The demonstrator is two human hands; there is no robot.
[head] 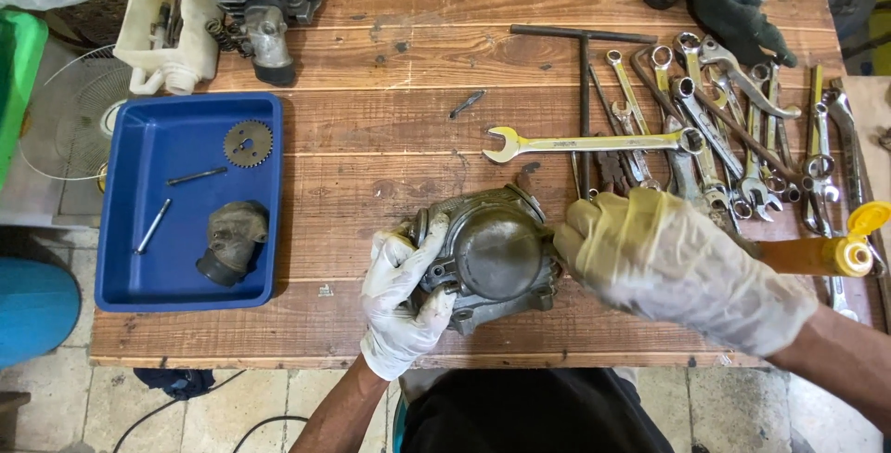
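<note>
Your left hand [401,300] clamps engine cover [492,253] at counter [371,137] front edge. Right hand [659,253] curled at cover's right rim, seemingly gripping it, fingertips hidden. Judged step: steadying, turning casting. Next: firm two-handed hold before lifting.

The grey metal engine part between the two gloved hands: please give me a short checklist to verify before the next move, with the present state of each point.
1. Left hand grips the grey metal engine part at its left side: ok.
2. Right hand touches its right edge: ok; what its fingers hold: cannot tell.
3. Part rests on the wooden table, away from the front edge: ok.
4. Long silver open-end spanner lies apart, within reach: ok.
5. Blue plastic tray has free space beside the toothed gear: ok.
</note>
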